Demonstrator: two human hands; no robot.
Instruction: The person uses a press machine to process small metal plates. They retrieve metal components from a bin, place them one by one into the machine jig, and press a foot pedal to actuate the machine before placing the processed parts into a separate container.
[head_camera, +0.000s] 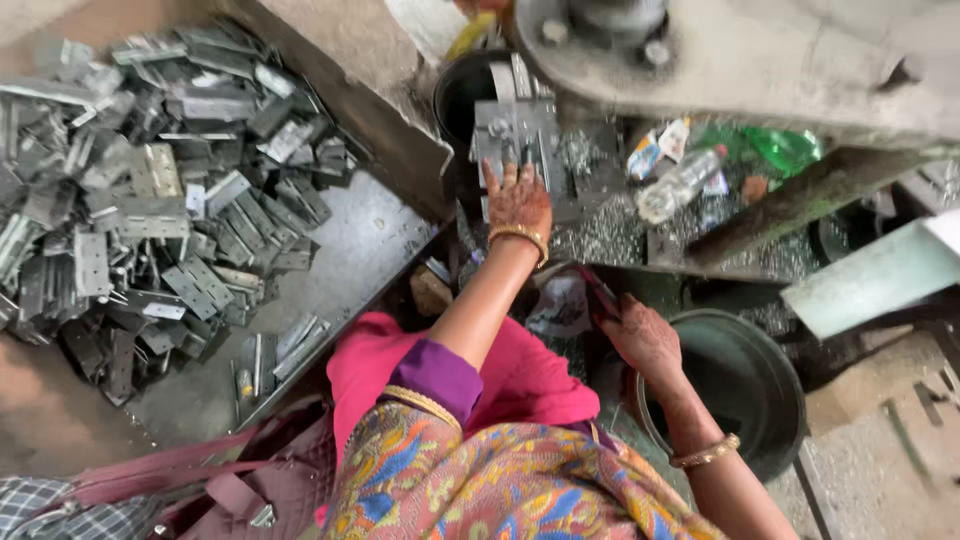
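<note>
At frame centre the left hand (517, 203) lies flat, fingers spread, on a hinge (516, 130) in the press (700, 50), the right hand (640, 335) loosely curled, holding nothing clear, a large pile (150, 190) remaining upper left.

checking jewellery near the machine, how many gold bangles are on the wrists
2: one gold bangle on the left hand wrist at the metal press; one gold bangle on the right wrist above the round dark tub.

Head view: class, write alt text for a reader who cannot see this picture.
Seen from above, a person's left hand rests on a metal part in a press, while the right hand holds a dark handle above a round tub. A heap of metal hinges fills a tray to the left.
</note>
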